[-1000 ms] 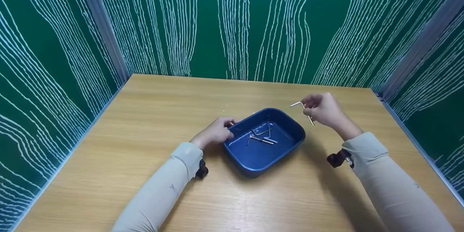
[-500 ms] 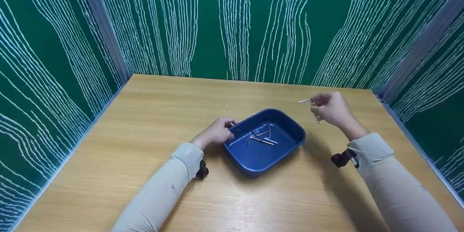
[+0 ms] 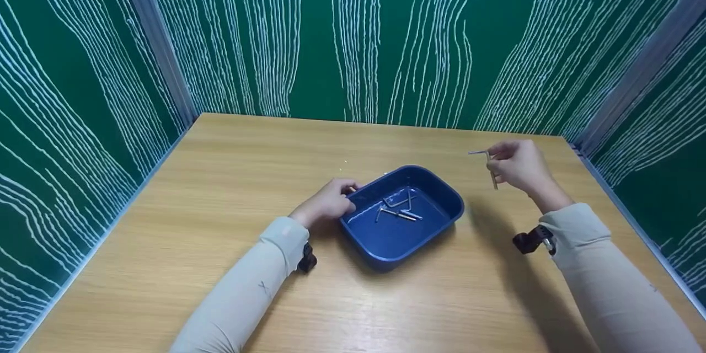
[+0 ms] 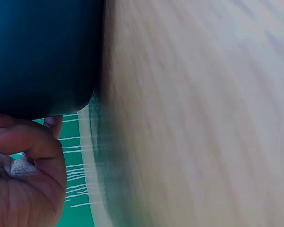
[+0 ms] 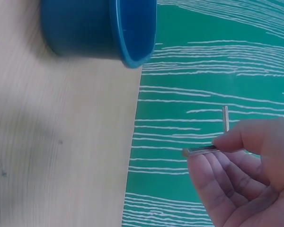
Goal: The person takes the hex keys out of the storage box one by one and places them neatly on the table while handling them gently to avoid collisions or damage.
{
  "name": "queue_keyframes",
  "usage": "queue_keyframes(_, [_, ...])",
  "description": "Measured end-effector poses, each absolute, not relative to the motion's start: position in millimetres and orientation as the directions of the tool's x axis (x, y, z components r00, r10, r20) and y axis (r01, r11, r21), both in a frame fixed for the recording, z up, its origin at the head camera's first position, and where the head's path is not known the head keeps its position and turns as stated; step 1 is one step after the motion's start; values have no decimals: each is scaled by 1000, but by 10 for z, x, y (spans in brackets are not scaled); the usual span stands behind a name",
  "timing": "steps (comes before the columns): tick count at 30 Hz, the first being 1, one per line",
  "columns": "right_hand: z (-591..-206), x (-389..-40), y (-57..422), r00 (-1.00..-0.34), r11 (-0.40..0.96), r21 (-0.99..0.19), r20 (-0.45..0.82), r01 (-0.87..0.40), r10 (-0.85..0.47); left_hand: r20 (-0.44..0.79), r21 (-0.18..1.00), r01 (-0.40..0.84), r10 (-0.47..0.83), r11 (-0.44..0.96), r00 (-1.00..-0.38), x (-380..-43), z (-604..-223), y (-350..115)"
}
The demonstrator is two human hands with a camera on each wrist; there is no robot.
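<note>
A dark blue plastic bin (image 3: 386, 238) stands at an angle on the wooden table. Several L-shaped metal hex keys (image 3: 398, 214) lie loose together on its floor. My left hand (image 3: 330, 199) grips the bin's left end at the rim; in the left wrist view its fingers (image 4: 31, 137) are bent against the bin wall (image 4: 42, 56). Off the bin's right end, above the table, my right hand (image 3: 519, 164) pinches one hex key (image 5: 203, 150) between thumb and fingertips. The short arm of that key points left in the head view, its long arm slants down.
The wooden table (image 3: 231, 176) reaches back to green walls (image 3: 314, 38) with white wavy lines. Small pale specks (image 3: 343, 165) lie behind the bin. A dark wrist camera (image 3: 530, 240) sticks out below the right sleeve.
My right hand has drifted to the right, away from the bin, carrying the hex key. The left hand, the bin and the keys in it stay put.
</note>
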State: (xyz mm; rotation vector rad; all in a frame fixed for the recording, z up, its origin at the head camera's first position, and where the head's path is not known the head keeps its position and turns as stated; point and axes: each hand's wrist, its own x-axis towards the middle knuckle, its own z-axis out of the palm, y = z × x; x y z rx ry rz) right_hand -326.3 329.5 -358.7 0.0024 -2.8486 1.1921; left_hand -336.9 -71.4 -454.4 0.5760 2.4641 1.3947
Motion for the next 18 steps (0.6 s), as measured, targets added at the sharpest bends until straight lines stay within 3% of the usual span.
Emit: queue_keyframes(18, [-3679, -3258, 3643, -997, 721, -692, 37, 19, 61, -37, 862, 200, 454, 465, -890, -3374, -4534, -717])
